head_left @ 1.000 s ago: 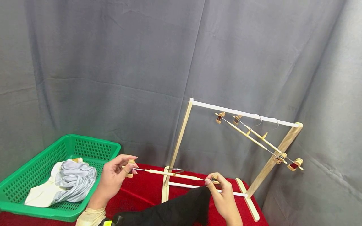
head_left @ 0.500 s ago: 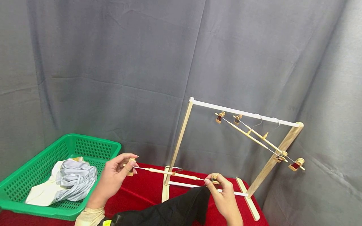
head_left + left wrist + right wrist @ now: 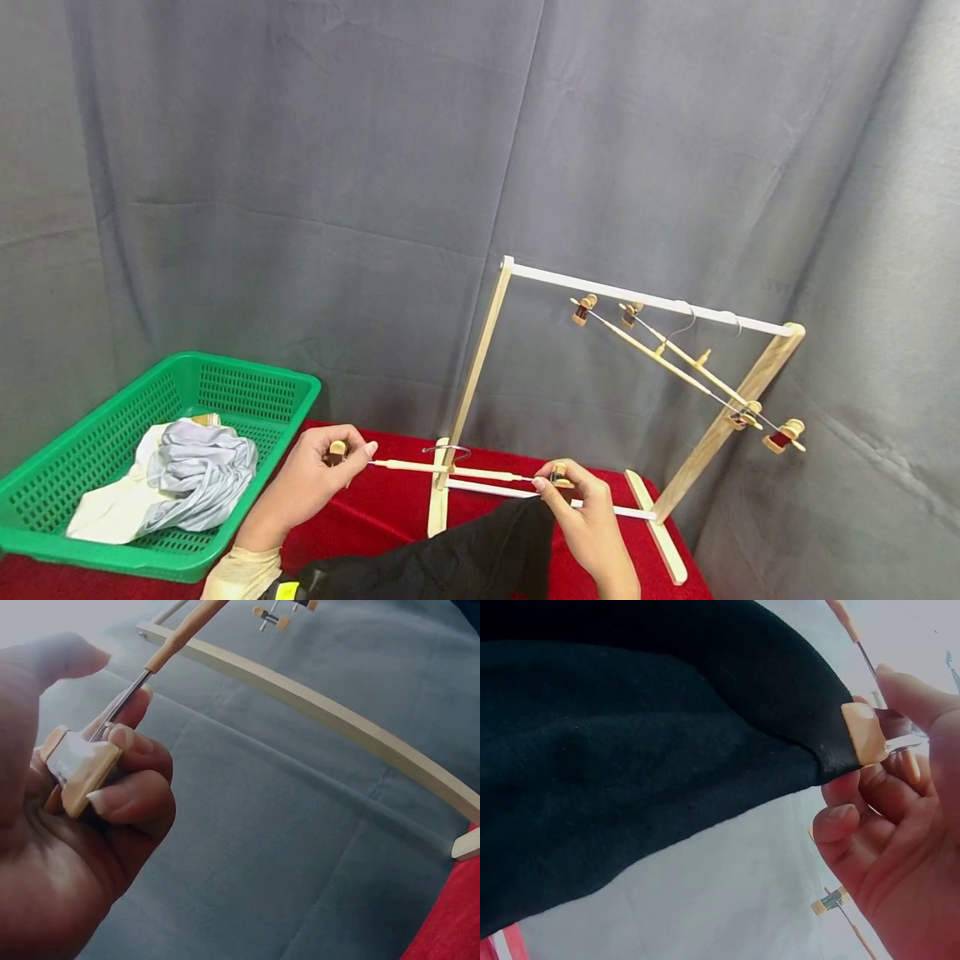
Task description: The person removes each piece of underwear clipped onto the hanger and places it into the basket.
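A pale wooden clip hanger [image 3: 480, 473] with a metal hook is held level between both hands. My left hand [image 3: 311, 483] curls its fingers round the hanger's left clip [image 3: 84, 769], which carries no cloth. At the other end, my right hand [image 3: 592, 525] grips the right clip [image 3: 863, 735]. That clip bites the corner of a black cloth garment [image 3: 645, 750], which hangs down and toward the left below the hanger. The rest of the garment runs out of the head view at the bottom.
On the left, a green plastic basket [image 3: 168, 567] holds crumpled white and light blue clothes [image 3: 198, 475]. A wooden rack [image 3: 480, 358] stands on the red cloth [image 3: 360, 508], with two clip hangers [image 3: 660, 358] on its white rail [image 3: 622, 293]. Grey curtain lies behind.
My left hand has turned and dropped slightly, tipping the hanger's left end down so that the bar lies more level. The right hand has shifted only a little left. The black garment stays clipped.
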The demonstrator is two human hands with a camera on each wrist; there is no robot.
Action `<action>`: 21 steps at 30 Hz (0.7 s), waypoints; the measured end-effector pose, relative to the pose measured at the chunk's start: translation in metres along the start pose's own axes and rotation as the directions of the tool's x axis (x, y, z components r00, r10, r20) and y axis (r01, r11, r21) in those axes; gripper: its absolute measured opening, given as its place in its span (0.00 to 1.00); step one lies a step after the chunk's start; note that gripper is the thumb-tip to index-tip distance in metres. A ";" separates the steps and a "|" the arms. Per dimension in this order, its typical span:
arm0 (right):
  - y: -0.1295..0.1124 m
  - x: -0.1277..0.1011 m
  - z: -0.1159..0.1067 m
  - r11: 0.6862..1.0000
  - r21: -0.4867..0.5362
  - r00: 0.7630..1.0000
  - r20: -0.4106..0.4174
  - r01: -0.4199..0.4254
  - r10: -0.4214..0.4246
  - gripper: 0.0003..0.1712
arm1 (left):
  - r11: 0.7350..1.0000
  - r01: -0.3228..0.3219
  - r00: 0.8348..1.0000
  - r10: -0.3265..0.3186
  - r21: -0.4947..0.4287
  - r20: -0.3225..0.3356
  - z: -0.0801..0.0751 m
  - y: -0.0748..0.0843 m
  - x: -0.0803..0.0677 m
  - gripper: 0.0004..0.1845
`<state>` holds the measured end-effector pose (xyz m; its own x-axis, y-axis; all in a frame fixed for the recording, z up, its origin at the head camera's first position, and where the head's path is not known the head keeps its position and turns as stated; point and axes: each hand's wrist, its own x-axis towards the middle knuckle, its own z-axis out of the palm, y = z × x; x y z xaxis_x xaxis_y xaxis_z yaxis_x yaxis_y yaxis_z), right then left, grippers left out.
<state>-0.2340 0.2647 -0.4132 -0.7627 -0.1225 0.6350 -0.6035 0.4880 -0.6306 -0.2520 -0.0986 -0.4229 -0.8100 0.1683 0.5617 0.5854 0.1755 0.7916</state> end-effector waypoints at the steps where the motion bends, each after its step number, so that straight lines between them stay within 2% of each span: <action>1: 0.000 0.000 0.000 1.000 0.007 1.000 -0.003 -0.001 0.001 0.07 | 1.000 0.017 1.000 -0.017 0.013 0.001 0.000 0.000 0.000 0.10; 4: -0.001 -0.001 0.000 1.000 0.028 0.999 -0.032 -0.012 0.013 0.09 | 0.996 0.085 0.996 -0.085 0.039 0.013 0.001 -0.002 0.000 0.09; 8: -0.002 -0.001 0.001 0.998 0.038 0.996 -0.076 -0.039 0.042 0.13 | 0.990 0.138 0.990 -0.138 0.009 0.026 0.002 -0.004 0.001 0.11; 14: -0.004 0.000 0.002 0.998 0.018 0.995 -0.080 -0.052 0.053 0.13 | 0.997 0.078 0.997 -0.079 -0.015 -0.027 0.004 -0.005 0.000 0.07; 18: -0.003 -0.001 -0.001 0.999 0.005 0.996 -0.078 -0.034 0.034 0.13 | 0.999 0.022 0.999 -0.023 -0.022 -0.045 0.004 -0.005 0.000 0.07; 21: -0.007 -0.003 -0.004 0.999 0.039 0.997 -0.073 0.005 -0.002 0.12 | 1.000 0.011 0.999 -0.012 -0.028 -0.049 0.003 -0.005 0.000 0.08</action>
<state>-0.2270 0.2649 -0.4088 -0.7427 -0.0605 0.6669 -0.6155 0.4537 -0.6444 -0.2550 -0.0962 -0.4271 -0.8177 0.1188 0.5633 0.5756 0.1499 0.8039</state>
